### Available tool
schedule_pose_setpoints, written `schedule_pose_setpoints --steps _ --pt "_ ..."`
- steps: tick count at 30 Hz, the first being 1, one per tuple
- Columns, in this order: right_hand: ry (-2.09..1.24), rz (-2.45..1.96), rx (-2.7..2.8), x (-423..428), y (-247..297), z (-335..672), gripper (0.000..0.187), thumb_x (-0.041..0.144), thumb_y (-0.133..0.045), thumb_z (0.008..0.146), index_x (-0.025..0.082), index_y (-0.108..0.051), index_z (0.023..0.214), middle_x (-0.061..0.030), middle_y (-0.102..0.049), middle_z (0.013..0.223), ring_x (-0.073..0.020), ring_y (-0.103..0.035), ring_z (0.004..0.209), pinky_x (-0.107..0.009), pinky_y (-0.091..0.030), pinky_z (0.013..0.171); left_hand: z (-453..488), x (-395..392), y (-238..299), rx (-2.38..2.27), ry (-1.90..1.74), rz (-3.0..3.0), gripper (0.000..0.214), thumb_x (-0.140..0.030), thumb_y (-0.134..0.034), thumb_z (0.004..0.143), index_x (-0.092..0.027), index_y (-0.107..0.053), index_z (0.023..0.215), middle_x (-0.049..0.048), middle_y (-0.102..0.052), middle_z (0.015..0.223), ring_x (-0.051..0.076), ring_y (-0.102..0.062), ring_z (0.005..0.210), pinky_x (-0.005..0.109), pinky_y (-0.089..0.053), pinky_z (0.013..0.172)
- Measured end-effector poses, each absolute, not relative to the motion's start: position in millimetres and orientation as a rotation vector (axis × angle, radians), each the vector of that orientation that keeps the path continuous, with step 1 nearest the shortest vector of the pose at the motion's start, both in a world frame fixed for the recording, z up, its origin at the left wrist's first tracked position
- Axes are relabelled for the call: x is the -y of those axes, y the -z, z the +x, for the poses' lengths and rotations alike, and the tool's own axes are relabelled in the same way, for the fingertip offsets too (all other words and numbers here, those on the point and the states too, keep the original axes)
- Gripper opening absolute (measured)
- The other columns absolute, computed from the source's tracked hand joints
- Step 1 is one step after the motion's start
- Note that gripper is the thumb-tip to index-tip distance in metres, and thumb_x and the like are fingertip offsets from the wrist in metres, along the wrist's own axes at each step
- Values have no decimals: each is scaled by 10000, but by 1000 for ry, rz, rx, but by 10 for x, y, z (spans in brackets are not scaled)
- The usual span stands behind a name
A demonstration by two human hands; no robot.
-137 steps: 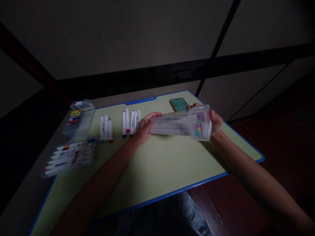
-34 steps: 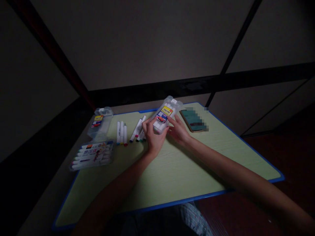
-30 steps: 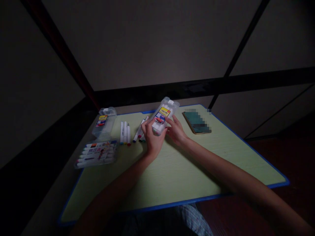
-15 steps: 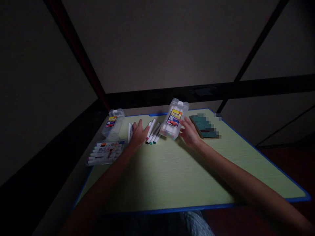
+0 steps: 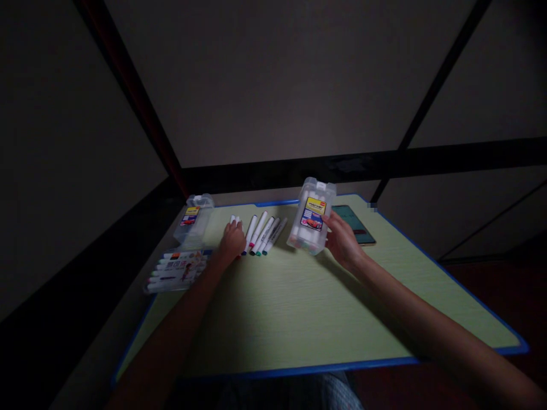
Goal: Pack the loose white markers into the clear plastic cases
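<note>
My right hand (image 5: 342, 239) grips a clear plastic marker case (image 5: 313, 213) by its right side, thumb on the front. The case is tilted above the table, with white markers inside and a yellow and blue car label. My left hand (image 5: 233, 241) is closed over white markers (image 5: 235, 218) whose ends stick out past the fingers; how many it holds is hidden. Just right of it, several loose white markers (image 5: 264, 232) lie side by side on the table, with red, black, green and blue ends.
A second clear case (image 5: 194, 219) with the same label stands at the table's far left. In front of it lies a flat clear pack of markers (image 5: 177, 269). A phone (image 5: 355, 225) lies behind my right hand. The pale green table (image 5: 307, 319) has a blue edge, with a wall behind.
My left hand has gone from spread fingers to closed over markers at the left of the row. The case in my right hand has shifted slightly right and nearer.
</note>
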State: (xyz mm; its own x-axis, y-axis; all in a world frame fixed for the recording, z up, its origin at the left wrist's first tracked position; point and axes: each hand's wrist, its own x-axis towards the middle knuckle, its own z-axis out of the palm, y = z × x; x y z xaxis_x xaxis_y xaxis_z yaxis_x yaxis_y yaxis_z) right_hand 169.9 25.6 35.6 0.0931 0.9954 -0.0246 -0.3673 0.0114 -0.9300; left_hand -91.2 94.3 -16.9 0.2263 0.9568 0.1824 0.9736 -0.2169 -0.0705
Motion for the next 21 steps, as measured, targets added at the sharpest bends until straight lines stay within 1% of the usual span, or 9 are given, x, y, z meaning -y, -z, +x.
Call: schedule_pose_setpoints --steps 3,6,8,11,14,16,19,21 --pt "-1297 -956 864 -254 -341 1703 380 351 -635 665 280 -576 1033 22 -660 1041 -116 -633 693 -205 -482 512 -816 -915 205 1808 172 -2324 398 -70 -334 807 -26 -515 1159 190 -514 1255 240 -377 1268 375 -251 1068" --pt "-1309 -937 861 -254 -332 1689 367 343 -639 670 282 -577 1026 32 -660 1030 -109 -629 699 -207 -491 539 -681 -862 244 1730 193 -2379 336 -113 -377 807 -61 -570 1077 166 -519 1257 243 -363 1276 367 -232 1082" --pt "-1324 -936 855 -251 -334 1672 371 335 -635 675 282 -573 1037 32 -663 1023 -108 -629 701 -207 -493 548 -588 -826 259 1694 213 -2410 312 -125 -398 799 -55 -588 1037 175 -515 1257 258 -352 1281 372 -213 1092" --pt "-1341 -961 842 -246 -340 1648 367 320 -622 681 274 -569 1041 24 -673 1003 -110 -626 674 -201 -480 525 -467 -787 260 1688 282 -2438 341 -111 -374 804 -40 -564 1078 182 -526 1240 270 -364 1272 399 -225 1089" --pt "-1347 -985 833 -254 -329 1635 363 314 -611 688 273 -568 1046 21 -677 990 -114 -623 655 -200 -465 499 -397 -775 242 1697 352 -2472 364 -115 -360 814 -70 -539 1129 162 -544 1224 261 -372 1270 412 -249 1082" --pt "-1353 -990 838 -271 -313 1626 370 318 -610 692 282 -566 1058 23 -676 989 -121 -625 660 -212 -470 505 -388 -785 224 1715 392 -2492 367 -136 -361 829 -78 -526 1151 165 -543 1222 255 -370 1275 400 -268 1078" --pt "-1377 -993 876 -309 -302 1584 371 337 -604 700 282 -568 1065 18 -675 990 -129 -625 663 -217 -471 503 -429 -822 180 1788 426 -2530 385 -182 -360 854 -67 -488 1199 187 -488 1277 246 -363 1282 369 -306 1062" --pt "-1400 -990 898 -336 -310 1525 363 345 -589 708 273 -566 1063 11 -675 985 -126 -618 655 -209 -465 492 -477 -852 125 1846 407 -2585 382 -200 -363 863 -73 -485 1203 180 -468 1297 234 -378 1273 350 -325 1051"
